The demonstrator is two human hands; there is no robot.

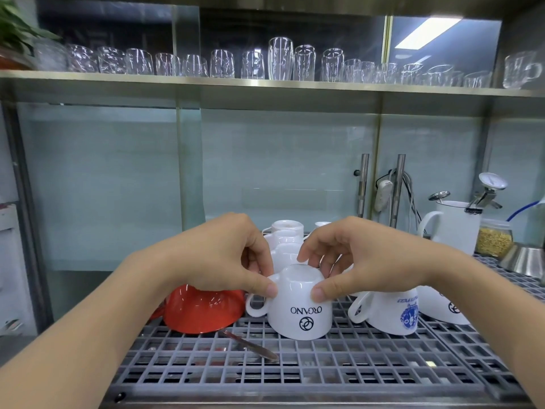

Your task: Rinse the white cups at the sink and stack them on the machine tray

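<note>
A white cup [299, 312] with a black logo stands upside down on the grey grid tray [295, 370] of the machine, its handle to the left. My left hand [224, 255] pinches its upper left side with thumb and fingers. My right hand [362, 258] pinches its upper right side the same way. Behind it, partly hidden by my hands, stands a stack of upturned white cups [286, 240]. To the right, a white cup with a blue print [389, 314] and another white cup [442, 305] rest upside down on the tray.
A red cup [200, 311] lies upside down left of the held cup, and a metal spoon [250, 346] lies in front of it. A white pitcher [454, 222] with thermometers, a jar and a steel jug stand at the right. Glasses line the shelf [265, 84] above.
</note>
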